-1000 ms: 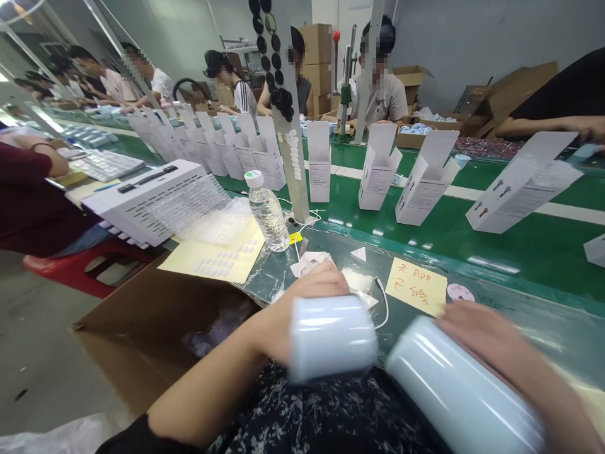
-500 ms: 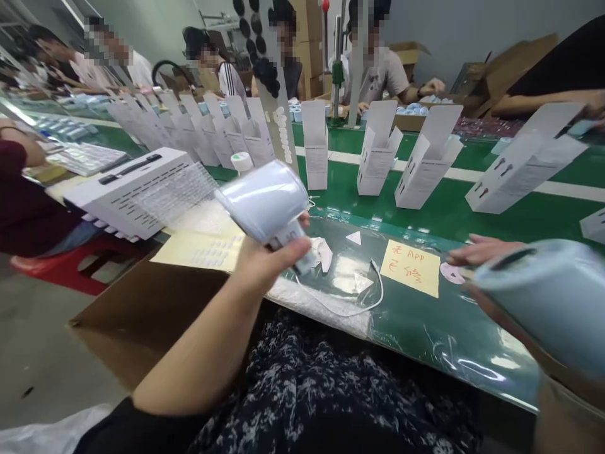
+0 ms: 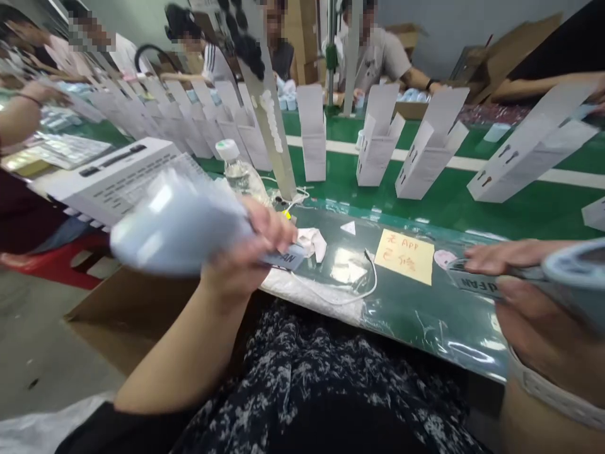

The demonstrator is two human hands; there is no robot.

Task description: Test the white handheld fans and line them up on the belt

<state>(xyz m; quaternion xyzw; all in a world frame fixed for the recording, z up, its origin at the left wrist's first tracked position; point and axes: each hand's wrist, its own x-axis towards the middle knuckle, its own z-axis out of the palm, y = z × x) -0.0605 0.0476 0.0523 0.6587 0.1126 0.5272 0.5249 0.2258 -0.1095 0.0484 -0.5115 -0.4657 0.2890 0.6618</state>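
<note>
Left hand (image 3: 246, 252): fingers closed round the handle of a pale blue plastic handheld fan (image 3: 174, 224). The fan is held above the near edge of the counter (image 3: 425, 315), its rounded head pointing to 9 o'clock. It is blurred, glossy and smooth, and the handle end carries a label reading "FAN".

Right hand (image 3: 529, 302): fingers closed round the handle of a second pale blue handheld fan (image 3: 576, 277) at the 3 o'clock edge of view. Its head is cut off by the frame, and its handle points to 9 o'clock with the same lettering.

On the counter between the hands lie a yellow paper note with red handwriting (image 3: 406, 255) and a thin white cable (image 3: 340, 296).

Containers:
- A row of open white cardboard cartons (image 3: 378, 151) stands upright on the green conveyor belt (image 3: 472, 202) at 12 o'clock, top flaps raised. Their insides are not visible.
- A clear plastic water bottle with a white cap (image 3: 241, 173) stands at 12 o'clock of the left hand.
- A flat white carton with a black handle (image 3: 113, 180) lies at 10 o'clock.
- A brown cardboard box (image 3: 142, 315) sits at 7 o'clock below the counter. Its contents cannot be seen.
</note>
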